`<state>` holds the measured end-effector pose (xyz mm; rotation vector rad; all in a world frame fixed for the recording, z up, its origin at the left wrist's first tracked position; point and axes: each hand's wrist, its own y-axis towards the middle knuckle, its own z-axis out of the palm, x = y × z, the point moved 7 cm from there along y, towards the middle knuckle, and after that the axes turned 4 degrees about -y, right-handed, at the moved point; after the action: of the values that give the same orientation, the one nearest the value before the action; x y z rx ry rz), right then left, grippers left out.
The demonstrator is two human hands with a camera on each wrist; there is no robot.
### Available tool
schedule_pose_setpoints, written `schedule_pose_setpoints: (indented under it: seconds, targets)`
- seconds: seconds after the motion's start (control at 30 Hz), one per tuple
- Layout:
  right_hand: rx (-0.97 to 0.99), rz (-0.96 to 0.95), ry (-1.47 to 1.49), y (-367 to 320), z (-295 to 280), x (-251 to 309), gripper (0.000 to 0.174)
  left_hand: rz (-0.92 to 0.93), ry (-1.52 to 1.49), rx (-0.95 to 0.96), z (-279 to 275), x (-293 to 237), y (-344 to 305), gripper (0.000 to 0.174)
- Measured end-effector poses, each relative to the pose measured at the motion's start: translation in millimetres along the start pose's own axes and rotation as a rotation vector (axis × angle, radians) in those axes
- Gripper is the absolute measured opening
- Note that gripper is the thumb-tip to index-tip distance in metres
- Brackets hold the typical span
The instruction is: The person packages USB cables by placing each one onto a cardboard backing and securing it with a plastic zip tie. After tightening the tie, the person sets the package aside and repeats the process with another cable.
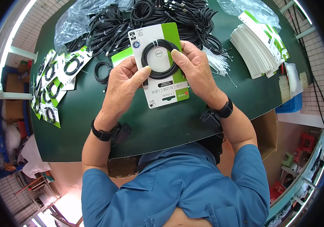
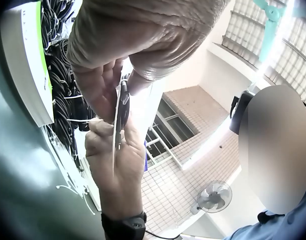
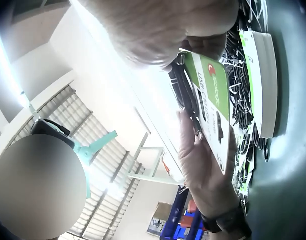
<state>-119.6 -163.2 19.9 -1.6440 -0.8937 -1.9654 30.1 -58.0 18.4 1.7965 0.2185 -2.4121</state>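
A white and green retail card (image 1: 172, 32) printed for a USB-C cable is held up over the dark green table, its print upside down in the head view. A black coiled cable (image 1: 162, 75) lies against its front, with a pale tie across the coil's top. My left hand (image 1: 122, 85) pinches one side of the card, thumb on the coil. On the other side my right hand (image 1: 199, 73) pinches card and coil, thumb in front and fingers behind. Seen from the left wrist, the card (image 2: 115, 145) is edge-on between both hands. The right wrist view shows the card's printed front (image 3: 215, 95).
Black cables (image 1: 109, 30) are heaped at the back, beside plastic bags (image 1: 71, 28). Carded cables (image 1: 52, 81) overlap at the left. One loose coil (image 1: 101, 72) lies near a green-edged card (image 1: 120, 56). White cable ties (image 1: 216, 62) and a card stack (image 1: 252, 51) are at the right.
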Motion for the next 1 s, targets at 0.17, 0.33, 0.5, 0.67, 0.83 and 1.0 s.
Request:
schedule_pose_setpoints:
  seconds: [0.17,0.33,0.5,0.67,0.83,1.0]
  targets:
    - [-0.030,0.029,0.097,1.0,-3.2,-8.5,0.032,-0.045,-0.046,-0.040,1.9,1.7,-0.7,0.048]
    - [-0.148,-0.024,0.239,0.4,-7.0,-4.9,0.032,-0.073,0.002,0.020,8.1,2.1,-13.8,0.047]
    - [-0.178,-0.011,0.333,-2.4,4.9,0.4,0.033,0.114,-0.129,-0.171,-12.1,4.8,-15.1,0.036]
    - [-0.014,0.079,0.208,-2.3,-7.9,-0.3,0.033,0.122,-0.099,-0.207,-58.9,-11.2,-11.8,0.029]
    - [0.096,0.214,0.105,0.8,-13.9,-6.1,0.029,0.082,0.097,-0.142,-71.8,-41.1,-5.8,0.027]
    - [0.221,0.222,-0.130,-4.9,5.8,3.7,0.023,0.241,0.337,-0.258,-67.5,-64.4,-1.9,0.027]
